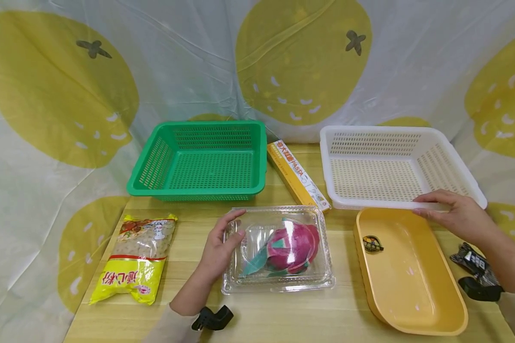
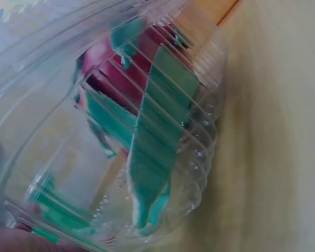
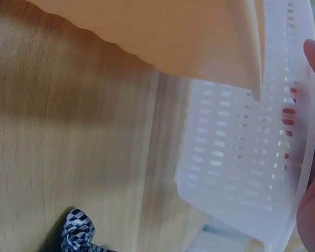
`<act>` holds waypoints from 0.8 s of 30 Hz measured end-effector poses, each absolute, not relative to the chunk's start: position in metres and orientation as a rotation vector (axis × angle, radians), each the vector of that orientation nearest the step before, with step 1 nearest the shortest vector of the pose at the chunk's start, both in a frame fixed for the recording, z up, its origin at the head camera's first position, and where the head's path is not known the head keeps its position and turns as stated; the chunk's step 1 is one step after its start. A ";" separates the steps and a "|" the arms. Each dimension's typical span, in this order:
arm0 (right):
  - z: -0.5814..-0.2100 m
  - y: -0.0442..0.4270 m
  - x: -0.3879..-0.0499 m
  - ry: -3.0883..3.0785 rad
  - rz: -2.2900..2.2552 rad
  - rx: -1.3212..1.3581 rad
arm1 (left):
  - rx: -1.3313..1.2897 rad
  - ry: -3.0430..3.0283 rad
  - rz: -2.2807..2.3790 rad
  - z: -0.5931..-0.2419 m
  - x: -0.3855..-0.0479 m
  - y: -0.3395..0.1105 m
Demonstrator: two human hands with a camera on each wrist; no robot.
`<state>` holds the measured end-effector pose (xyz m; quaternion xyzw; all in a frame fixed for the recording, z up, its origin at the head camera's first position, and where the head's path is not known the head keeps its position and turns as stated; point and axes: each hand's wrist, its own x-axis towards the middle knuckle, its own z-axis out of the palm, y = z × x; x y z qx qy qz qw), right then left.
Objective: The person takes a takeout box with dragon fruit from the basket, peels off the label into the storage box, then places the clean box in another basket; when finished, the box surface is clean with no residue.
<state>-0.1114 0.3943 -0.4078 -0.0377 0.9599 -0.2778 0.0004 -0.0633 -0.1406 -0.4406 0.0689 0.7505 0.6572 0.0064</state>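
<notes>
A clear plastic clamshell box (image 1: 279, 287) sits centrally on the table in the head view, with a pink dragon fruit with green leaf-like parts (image 1: 295, 247) inside. My left hand (image 1: 216, 251) holds the box by its left side, thumb over the lid. In the left wrist view the ribbed box wall (image 2: 207, 157) fills much of the picture, and only part of a finger shows low at left. At right, my right hand (image 1: 461, 215) pinches the front rim of a white perforated basket (image 1: 371, 129); its thumb is outside the rim.
A yellow-orange tray (image 1: 412, 281) stands right of the box, before the white basket. A green basket (image 1: 197, 193) is at back left, with a pasta box (image 1: 298, 174) beside it. A macaroni bag (image 1: 135, 257) lies left, a black-and-white checked packet (image 1: 472, 262) right.
</notes>
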 end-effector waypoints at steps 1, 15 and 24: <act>-0.408 0.394 -0.111 3.014 -0.879 -0.119 | 0.218 2.335 2.064 -0.436 -0.064 -0.142; -0.410 0.395 -0.111 3.063 -0.893 -0.165 | 0.285 2.182 2.226 -0.341 -0.116 -0.107; -0.411 0.395 -0.111 3.052 -0.842 -0.123 | 0.189 2.199 2.194 -0.303 -0.171 -0.031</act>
